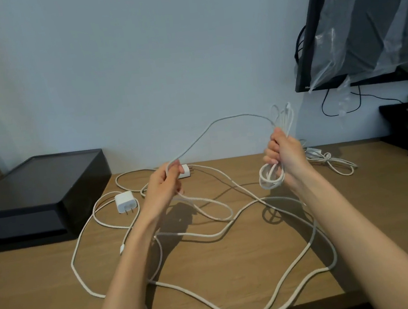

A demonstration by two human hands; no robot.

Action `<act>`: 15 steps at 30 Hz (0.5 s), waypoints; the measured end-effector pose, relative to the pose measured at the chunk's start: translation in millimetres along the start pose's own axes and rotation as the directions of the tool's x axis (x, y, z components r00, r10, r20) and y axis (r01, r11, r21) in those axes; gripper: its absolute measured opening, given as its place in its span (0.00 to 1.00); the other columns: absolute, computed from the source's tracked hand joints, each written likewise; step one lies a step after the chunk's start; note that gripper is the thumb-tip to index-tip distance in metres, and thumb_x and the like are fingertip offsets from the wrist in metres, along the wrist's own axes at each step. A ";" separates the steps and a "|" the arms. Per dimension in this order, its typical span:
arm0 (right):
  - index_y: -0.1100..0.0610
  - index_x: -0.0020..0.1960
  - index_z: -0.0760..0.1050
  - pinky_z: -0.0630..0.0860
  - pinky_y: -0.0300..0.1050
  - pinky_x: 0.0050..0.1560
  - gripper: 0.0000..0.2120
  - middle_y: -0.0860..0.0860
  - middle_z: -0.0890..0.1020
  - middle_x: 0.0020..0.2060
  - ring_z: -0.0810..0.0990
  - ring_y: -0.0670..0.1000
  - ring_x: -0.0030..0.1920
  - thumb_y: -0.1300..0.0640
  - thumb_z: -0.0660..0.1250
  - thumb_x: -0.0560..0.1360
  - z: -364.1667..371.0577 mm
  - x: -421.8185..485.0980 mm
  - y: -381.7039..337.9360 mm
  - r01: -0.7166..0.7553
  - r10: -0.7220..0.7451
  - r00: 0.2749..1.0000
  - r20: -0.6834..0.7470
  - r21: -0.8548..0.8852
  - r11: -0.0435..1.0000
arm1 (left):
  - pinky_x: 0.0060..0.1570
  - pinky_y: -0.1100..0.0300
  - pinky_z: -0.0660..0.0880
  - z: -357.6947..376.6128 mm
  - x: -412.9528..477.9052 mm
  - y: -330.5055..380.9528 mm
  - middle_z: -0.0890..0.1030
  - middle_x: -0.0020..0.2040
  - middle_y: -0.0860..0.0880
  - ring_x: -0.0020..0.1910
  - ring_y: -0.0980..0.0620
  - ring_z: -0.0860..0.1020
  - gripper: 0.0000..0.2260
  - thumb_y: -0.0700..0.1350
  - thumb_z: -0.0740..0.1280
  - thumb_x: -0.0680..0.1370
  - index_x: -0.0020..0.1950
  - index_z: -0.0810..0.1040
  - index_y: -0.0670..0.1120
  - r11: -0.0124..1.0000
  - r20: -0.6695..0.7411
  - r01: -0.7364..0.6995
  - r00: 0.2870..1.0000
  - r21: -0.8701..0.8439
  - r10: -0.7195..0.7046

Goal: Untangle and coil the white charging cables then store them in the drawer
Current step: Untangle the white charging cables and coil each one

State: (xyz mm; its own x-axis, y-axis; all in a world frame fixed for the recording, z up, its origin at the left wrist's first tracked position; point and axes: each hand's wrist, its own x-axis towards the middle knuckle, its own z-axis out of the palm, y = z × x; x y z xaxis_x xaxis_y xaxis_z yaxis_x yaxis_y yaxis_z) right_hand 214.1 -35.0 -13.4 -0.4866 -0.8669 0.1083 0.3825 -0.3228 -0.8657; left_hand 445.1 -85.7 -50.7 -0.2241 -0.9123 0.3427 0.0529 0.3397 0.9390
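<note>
While right hand grips coil | left hand pinches cable

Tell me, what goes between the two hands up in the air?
In the head view, one white charging cable arches from the left hand across to the coiled bundle gripped by the right hand.

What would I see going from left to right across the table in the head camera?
Black box → white charger plug → left hand holding the white cable → right hand holding the cable's coil → small cable bundle.
</note>
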 end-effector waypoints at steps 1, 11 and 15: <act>0.54 0.35 0.60 0.56 0.35 0.18 0.18 0.46 0.59 0.21 0.56 0.43 0.19 0.55 0.52 0.84 0.7 0.4 0.9 0.004 -0.004 1.000 -0.021 -0.023 1.000 | 0.29 0.64 0.68 4.4 -2.8 2.4 0.67 0.30 0.50 0.25 0.58 0.66 0.09 0.45 0.57 0.82 0.45 0.71 0.42 0.999 0.023 -0.012 1.000 -0.037 0.013; 0.56 0.40 0.64 0.60 0.38 0.21 0.15 0.50 0.63 0.28 0.60 0.46 0.22 0.54 0.52 0.83 5.8 -6.8 43.9 -0.086 0.009 0.984 -0.178 -0.428 0.900 | 0.30 0.58 0.78 15.1 -9.5 10.7 0.65 0.25 0.51 0.22 0.55 0.63 0.09 0.48 0.63 0.79 0.58 0.73 0.48 0.988 0.079 0.042 0.996 -0.151 -0.031; 0.56 0.42 0.66 0.63 0.40 0.24 0.13 0.50 0.67 0.31 0.64 0.47 0.26 0.52 0.53 0.83 2.9 -5.3 53.7 -0.097 -0.016 0.982 -0.190 -0.569 0.817 | 0.20 0.65 0.64 10.8 -2.3 3.9 0.65 0.30 0.51 0.23 0.57 0.62 0.14 0.53 0.52 0.82 0.58 0.72 0.49 0.995 -0.040 -0.059 0.998 -0.084 0.056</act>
State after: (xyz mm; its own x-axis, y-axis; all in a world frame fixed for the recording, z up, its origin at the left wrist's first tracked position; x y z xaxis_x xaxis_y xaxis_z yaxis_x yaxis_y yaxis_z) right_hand 239.5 -48.9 -59.0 -0.6330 -0.7737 0.0273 -0.0872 0.0362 -0.9955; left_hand 435.4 -79.9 -48.1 -0.1816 -0.9004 0.3953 0.1472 0.3725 0.9163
